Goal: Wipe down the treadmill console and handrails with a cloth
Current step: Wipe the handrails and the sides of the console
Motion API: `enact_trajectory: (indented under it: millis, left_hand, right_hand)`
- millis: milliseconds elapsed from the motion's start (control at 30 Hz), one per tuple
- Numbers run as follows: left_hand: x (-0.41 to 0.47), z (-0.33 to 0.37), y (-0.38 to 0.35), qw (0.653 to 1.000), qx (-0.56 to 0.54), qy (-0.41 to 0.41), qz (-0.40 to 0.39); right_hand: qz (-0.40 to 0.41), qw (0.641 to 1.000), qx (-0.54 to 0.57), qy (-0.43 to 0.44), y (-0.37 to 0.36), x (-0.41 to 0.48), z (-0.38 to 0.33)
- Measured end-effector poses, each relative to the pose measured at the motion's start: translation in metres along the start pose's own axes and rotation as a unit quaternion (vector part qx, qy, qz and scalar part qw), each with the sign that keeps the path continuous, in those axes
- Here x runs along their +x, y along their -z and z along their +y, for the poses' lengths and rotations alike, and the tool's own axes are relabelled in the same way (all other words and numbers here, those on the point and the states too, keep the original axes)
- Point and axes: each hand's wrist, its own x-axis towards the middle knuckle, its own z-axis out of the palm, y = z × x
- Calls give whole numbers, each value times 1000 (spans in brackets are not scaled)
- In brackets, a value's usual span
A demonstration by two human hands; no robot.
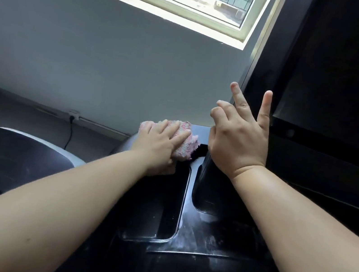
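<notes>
The cloth [183, 140] is pink and bunched, at the far left edge of the black console [194, 238]. The left hand [160, 147] presses it with straight fingers; the right hand [239, 143] is lifted, fingers spread.

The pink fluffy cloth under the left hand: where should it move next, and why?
Probably the left hand should drag the pink fluffy cloth toward the person across the glossy black treadmill console: the cloth sits at its far edge, while pale dusty streaks show on the nearer ridge. The right hand is raised, open and holding nothing.
</notes>
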Motion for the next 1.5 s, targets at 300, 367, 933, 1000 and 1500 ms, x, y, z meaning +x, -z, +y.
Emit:
enact_trajectory:
  millis: [300, 367, 933, 1000, 1500]
  left_hand:
    - [-56, -12, -19, 997, 22, 67, -21]
    - [-37, -5, -19, 996, 10, 88, 9]
    - [-139, -35, 5, 859, -338, 361, -133]
    - [-144, -30, 5, 848, -344, 382, -130]
    - [-113, 22, -11, 971, 23, 217, -93]
  right_hand:
    - [-35, 999, 8, 10, 2, -6, -2]
    - [-47, 999, 11, 11, 1, -7, -2]
    - [-293, 946, 91, 109, 4, -43, -57]
    - [-365, 915, 146, 96, 1, -41, -75]
    - [-410, 896, 171, 19, -23, -46, -85]
